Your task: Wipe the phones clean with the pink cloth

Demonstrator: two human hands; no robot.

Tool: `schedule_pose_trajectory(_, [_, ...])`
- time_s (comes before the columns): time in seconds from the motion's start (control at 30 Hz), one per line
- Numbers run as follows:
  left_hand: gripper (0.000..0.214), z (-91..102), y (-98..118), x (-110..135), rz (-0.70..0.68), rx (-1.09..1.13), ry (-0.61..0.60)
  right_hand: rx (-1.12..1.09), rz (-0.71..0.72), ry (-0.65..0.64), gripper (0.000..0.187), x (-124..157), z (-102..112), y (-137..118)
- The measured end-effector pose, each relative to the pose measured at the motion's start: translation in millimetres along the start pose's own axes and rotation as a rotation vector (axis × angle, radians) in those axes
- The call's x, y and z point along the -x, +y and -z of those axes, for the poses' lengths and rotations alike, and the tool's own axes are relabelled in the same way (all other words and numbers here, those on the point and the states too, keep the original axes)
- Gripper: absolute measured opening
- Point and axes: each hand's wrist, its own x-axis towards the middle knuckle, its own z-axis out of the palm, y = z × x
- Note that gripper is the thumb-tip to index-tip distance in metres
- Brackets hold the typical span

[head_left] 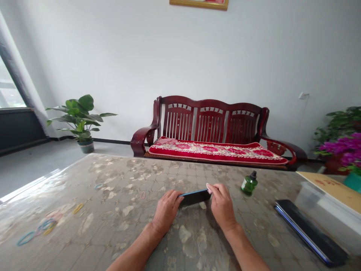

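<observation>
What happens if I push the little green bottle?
The green bottle might tip if pushed at its black top. Its broad body suggests it'd probably slide if nudged low. Its smooth-looking sides could be slippery.

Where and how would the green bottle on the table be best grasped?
Probably around the sides of the green bottle, below its dark top, coming from the picture's left, where the right hand is nearest. It stands upright, and its body is wider than the top. That hand is now at one end of the dark flat device.
</observation>
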Motion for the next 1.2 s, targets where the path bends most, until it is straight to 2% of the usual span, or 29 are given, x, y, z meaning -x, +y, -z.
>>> schedule_pose_trajectory(0.13, [0.026,1.3,-3,-1,-0.009,-0.01,-0.012,-0.17,-0.158,0.058,0.032,3,-7,4])
schedule_pose_trajectory(0.23, [0.023,8.9,1,-6,-0.067,-0.08,-0.067,-0.302,-0.303,0.092,0.026,6,-12,9])
schedule_pose_trajectory(0.43, [0.017,24.3,27,-22,-0.133,-0.293,-0.167,-0.445,-0.517,0.113,0.032,10,-19,11])
schedule_pose_trajectory(0.53, [0.021,24.3,40,-34,-0.154,-0.3,-0.184,-0.478,-0.602,0.093,0.036,8,-18,8])
schedule_pose_trajectory(0.67, [0.023,18.6,53,-55,-0.141,-0.318,-0.321,-0.524,-0.678,0.077,0.039,4,-16,4])
schedule_pose_trajectory(0.83, [0.017,-0.2,66,-76,-0.142,-0.348,-0.391,-0.538,-0.667,0.069,0.041,4,-17,2])
schedule_pose_trajectory(1.0, [0.018,-19.7,78,-86,-0.154,-0.333,-0.407,-0.502,-0.599,0.081,0.037,6,-20,4])
schedule_pose_trajectory(1.1, [0.02,-20.7,81,-86,-0.172,-0.316,-0.397,-0.484,-0.512,0.108,0.033,5,-18,1])
schedule_pose_trajectory(1.2, [0.02,-12.8,80,-82,-0.179,-0.309,-0.37,-0.446,-0.402,0.149,0.028,1,-13,-4])
